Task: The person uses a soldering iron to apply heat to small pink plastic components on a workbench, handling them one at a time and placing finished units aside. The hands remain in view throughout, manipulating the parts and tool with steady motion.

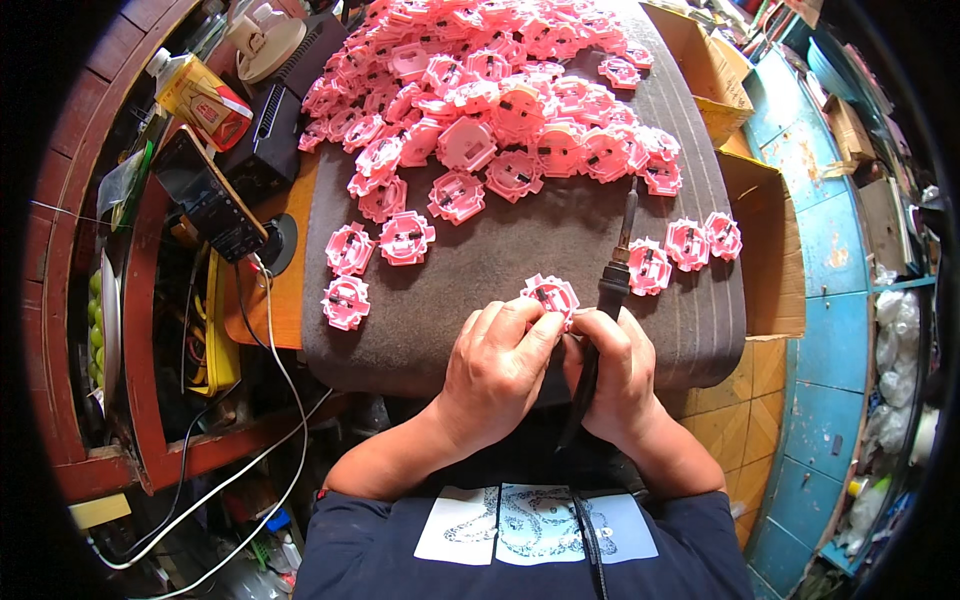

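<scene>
My left hand (497, 362) is closed, its thumb and fingertips pinching a small pink plastic part (550, 293) with black pieces inside, near the mat's front edge. In my right hand (618, 368) a soldering iron (613, 280) is gripped, its black handle crossing the fingers and its tip pointing away from me, up toward the pile. The right thumb and index fingertip also meet the pink part's lower right edge. Several like parts lie loose, among them one (649, 267) right of the iron and one (346, 303) at the left. Behind them rises a large pile of pink parts (520, 110).
A dark mat (480, 250) covers the table. To the left are a phone (207, 193) on a stand, a bottle (203, 100) and white cables (290, 370). Cardboard boxes (765, 240) stand against the table's right side. The iron's cord (590, 540) trails over my shirt.
</scene>
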`<state>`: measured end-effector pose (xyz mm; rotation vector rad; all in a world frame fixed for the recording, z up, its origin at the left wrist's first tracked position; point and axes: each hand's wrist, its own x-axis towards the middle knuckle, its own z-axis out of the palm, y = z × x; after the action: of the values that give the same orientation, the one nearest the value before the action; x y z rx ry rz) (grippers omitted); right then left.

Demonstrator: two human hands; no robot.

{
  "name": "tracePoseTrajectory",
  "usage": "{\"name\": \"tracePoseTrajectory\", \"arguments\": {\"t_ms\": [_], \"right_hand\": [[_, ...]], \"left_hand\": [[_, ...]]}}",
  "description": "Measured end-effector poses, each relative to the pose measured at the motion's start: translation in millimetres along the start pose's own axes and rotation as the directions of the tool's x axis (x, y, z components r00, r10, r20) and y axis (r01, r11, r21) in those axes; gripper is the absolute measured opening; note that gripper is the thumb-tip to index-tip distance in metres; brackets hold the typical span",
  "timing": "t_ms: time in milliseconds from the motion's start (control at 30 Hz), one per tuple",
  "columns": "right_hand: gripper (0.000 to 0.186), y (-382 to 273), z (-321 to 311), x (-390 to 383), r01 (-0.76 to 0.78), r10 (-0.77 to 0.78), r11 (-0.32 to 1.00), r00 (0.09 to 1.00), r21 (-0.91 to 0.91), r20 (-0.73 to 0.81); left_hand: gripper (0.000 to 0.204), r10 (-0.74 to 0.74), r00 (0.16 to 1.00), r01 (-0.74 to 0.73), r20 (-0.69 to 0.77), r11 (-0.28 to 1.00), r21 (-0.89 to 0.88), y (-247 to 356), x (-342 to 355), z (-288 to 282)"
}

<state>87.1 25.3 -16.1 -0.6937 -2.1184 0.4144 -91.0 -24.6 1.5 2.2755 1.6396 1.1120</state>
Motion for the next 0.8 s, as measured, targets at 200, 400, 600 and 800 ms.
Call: {"name": "tracePoseTrajectory", "arguments": {"t_ms": [200,400,600,800], "right_hand": [[0.053,1.0,1.4,0.2,-0.006,0.006,0.998,1.0,0.057,-0.004],[0.054,-2.4,3.1,4.3,-0.096,0.107,0.952,0.994,0.29,-0.021],[0.058,0.1,6.7,4.3,-0.101,0.115,0.934,0.993,0.344,-0.021],[0.059,1.4,7.3,2.6,-0.086,0.101,0.967,0.994,0.24,-0.048]], "left_hand": [[0.038,0.01,1.0,-0.01,0.0,0.999,-0.035,-2.4,0.8,-2.5],[0.033,-0.096,0.995,0.089,-0.03,0.976,-0.197,0.3,0.3,-1.3],[0.027,-0.082,0.996,0.071,-0.031,0.964,-0.258,-8.0,3.0,0.7],[0.025,-0.076,0.996,0.064,-0.041,0.968,-0.241,-7.0,4.2,-0.8]]}}
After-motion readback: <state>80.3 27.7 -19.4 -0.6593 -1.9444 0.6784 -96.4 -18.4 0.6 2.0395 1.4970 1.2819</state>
